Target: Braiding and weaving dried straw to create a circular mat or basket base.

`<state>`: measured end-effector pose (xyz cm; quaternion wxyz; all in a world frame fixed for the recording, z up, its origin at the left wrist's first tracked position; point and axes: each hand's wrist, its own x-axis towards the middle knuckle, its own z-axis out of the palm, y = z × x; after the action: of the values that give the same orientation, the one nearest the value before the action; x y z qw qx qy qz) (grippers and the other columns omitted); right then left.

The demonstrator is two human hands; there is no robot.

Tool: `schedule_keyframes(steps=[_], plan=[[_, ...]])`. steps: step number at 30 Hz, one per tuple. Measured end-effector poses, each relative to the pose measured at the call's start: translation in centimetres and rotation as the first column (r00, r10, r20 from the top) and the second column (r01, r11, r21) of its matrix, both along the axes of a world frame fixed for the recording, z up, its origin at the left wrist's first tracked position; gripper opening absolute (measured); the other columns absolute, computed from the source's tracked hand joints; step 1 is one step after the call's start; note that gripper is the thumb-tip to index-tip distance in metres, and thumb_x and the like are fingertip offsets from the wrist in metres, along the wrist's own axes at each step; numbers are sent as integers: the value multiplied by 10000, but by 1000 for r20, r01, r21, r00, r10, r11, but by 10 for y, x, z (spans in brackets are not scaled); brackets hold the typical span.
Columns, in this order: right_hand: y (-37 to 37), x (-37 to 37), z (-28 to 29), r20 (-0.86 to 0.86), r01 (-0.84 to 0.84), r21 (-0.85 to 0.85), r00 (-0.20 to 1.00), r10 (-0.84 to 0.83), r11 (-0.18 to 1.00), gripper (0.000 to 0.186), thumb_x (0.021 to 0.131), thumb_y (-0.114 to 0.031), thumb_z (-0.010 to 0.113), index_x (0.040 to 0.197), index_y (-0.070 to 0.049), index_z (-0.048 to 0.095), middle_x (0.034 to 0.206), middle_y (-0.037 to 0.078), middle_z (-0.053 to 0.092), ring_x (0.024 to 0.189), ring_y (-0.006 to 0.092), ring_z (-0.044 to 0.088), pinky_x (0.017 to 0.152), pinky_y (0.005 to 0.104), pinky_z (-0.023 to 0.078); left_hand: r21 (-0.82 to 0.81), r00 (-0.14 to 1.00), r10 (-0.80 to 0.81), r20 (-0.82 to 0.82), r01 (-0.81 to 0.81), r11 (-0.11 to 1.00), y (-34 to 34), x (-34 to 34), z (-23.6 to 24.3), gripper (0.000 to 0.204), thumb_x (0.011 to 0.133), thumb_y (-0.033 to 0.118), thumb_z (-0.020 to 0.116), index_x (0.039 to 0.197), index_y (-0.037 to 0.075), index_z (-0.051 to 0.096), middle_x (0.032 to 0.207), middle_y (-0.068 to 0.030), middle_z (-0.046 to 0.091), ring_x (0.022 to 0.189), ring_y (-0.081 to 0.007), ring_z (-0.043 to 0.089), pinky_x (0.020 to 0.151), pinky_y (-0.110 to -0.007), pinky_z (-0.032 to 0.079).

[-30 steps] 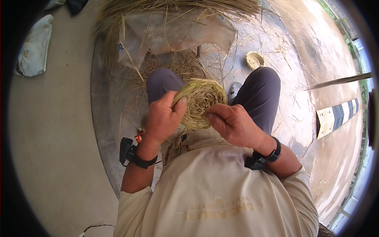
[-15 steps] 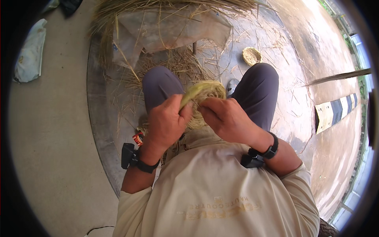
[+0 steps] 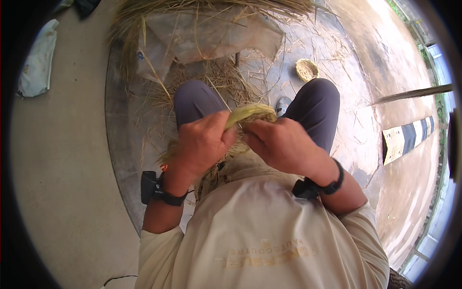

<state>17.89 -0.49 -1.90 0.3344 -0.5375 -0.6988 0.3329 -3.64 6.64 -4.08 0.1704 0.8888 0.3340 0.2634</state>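
A round woven straw basket (image 3: 254,114) is held over my lap, tilted, with its greenish rim upward and much of it behind my hands. My left hand (image 3: 204,142) grips the left side of that rim, thumb pressed on it. My right hand (image 3: 279,144) is closed at the middle of the basket, thumb and forefinger pinched against the weave; its fingertips are partly hidden and slightly blurred. A thin strand of straw rises from between the hands toward my left knee.
A straw bundle (image 3: 207,7) lies over a translucent sheet (image 3: 211,36) ahead, above loose straw (image 3: 197,72). A small woven basket (image 3: 306,70) sits beyond my right knee. A white sack (image 3: 37,60) lies left; a striped strip (image 3: 408,137) and a pole (image 3: 409,95) are right.
The held basket has tilted so its inside shows less. My right hand has moved left and slightly up toward my left hand, which has turned and shifted slightly right.
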Motion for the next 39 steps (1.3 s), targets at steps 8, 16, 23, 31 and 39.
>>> schedule_keyframes(steps=[8,16,23,31,39], plan=[[50,6,13,268,-49,4,962,46,999,181,957,-202,686,952,-26,724,811,194,699,775,410,695,696,485,551,140,979,-172,-108,187,972,-7,8,0,219,846,175,788,980,89,638,717,-64,639,623,-277,687,521,-418,549],[69,8,1,-110,106,92,989,-96,990,204,980,-135,679,1119,7,728,853,190,709,770,265,721,725,385,553,84,981,-190,-26,192,978,-11,15,9,140,827,114,768,886,71,648,713,-100,643,616,-308,675,546,-433,541],[41,27,37,-904,47,-330,270,-330,943,346,1138,-216,513,1372,23,604,857,-4,585,629,121,575,549,279,526,43,983,-144,-111,150,988,10,-12,9,132,887,131,735,978,77,655,776,-114,700,667,-315,714,574,-445,572],[-30,276,37,-965,373,-56,216,-146,926,358,1126,-29,421,1458,91,482,874,16,525,591,70,348,445,218,274,-15,973,118,-197,-124,992,41,-110,39,161,900,132,725,1035,53,689,795,-191,684,709,-393,700,600,-459,542],[6,100,28,-448,170,20,882,-143,985,314,1023,-94,624,1299,40,686,1049,44,716,904,113,630,757,239,492,-275,980,-193,-50,172,946,23,-43,43,191,916,159,737,1057,38,692,835,-197,713,755,-416,708,634,-463,561]])
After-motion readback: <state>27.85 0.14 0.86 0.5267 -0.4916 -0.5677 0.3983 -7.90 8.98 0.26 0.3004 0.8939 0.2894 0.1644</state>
